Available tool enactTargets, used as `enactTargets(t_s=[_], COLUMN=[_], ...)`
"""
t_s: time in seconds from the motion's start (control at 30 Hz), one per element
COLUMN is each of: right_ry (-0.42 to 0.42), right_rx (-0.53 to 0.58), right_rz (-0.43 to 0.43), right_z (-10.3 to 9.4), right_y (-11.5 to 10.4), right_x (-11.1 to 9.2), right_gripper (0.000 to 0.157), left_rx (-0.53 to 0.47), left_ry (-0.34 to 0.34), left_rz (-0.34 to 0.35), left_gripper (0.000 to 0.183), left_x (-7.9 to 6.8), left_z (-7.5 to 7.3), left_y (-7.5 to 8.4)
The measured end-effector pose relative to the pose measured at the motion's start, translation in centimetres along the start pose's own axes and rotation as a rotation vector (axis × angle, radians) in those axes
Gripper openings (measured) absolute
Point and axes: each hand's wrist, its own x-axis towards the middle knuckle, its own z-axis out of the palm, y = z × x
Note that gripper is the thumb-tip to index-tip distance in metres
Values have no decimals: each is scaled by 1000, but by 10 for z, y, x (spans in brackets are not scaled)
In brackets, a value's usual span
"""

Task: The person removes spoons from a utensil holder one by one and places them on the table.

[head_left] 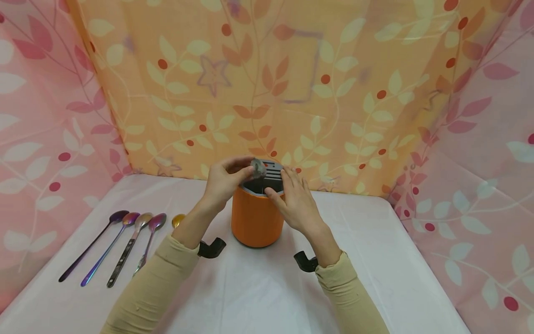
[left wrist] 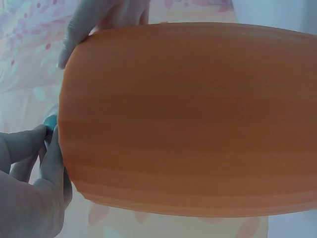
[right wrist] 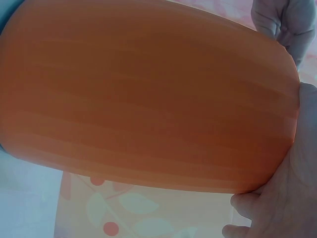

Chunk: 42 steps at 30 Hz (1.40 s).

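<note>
An orange round container (head_left: 256,218) stands upright at the middle of the white table, its dark opening facing up. A grey panel with dark slots (head_left: 273,170) shows at the back of that opening. Over the rim's left side, my left hand (head_left: 227,178) pinches a small grey-green, partly see-through thing (head_left: 258,168) between thumb and fingers; its kind is unclear. My right hand (head_left: 296,199) rests on the rim's right side, fingers mostly straight by the slotted panel and thumb at the near edge. The container's wall (left wrist: 188,119) fills most of the left wrist view.
Several long-handled spoons lie side by side at the left, among them a dark one (head_left: 93,246) and a silver one with a black handle (head_left: 125,255). A gold spoon (head_left: 178,220) is partly hidden by the left forearm. Patterned cloth walls (head_left: 267,93) enclose the table.
</note>
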Motion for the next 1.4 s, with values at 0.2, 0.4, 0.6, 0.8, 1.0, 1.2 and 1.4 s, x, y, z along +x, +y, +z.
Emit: enactTargets(t_s=[0.2,0.4,0.6,0.8,1.0,1.2,1.4], right_ry=[8,4,1,1,20,5,-7], right_rx=[0,1,-18,-24,-22,-25,-14], right_rz=[-3,2,19,10,5,8,5], right_z=[0,0,0,-1,0,0,-1], right_y=[0,-1,-2,-3,-4,-2,-2], right_x=[0,0,0,0,1,0,0], right_gripper=[94,92,93,92,92,93,95], left_rx=[-37,-60,-96,-184,-257,-268,-327], left_ry=[-5,39,98,146,184,217,259], left_rz=[-2,12,47,100,144,204,256], left_gripper=[35,34,34,32,28,27,25], left_x=[-5,-9,-13,-17,-23,-28,-33], left_z=[-1,-4,-9,-16,-23,-32,-44], left_y=[6,11,21,32,41,48,53])
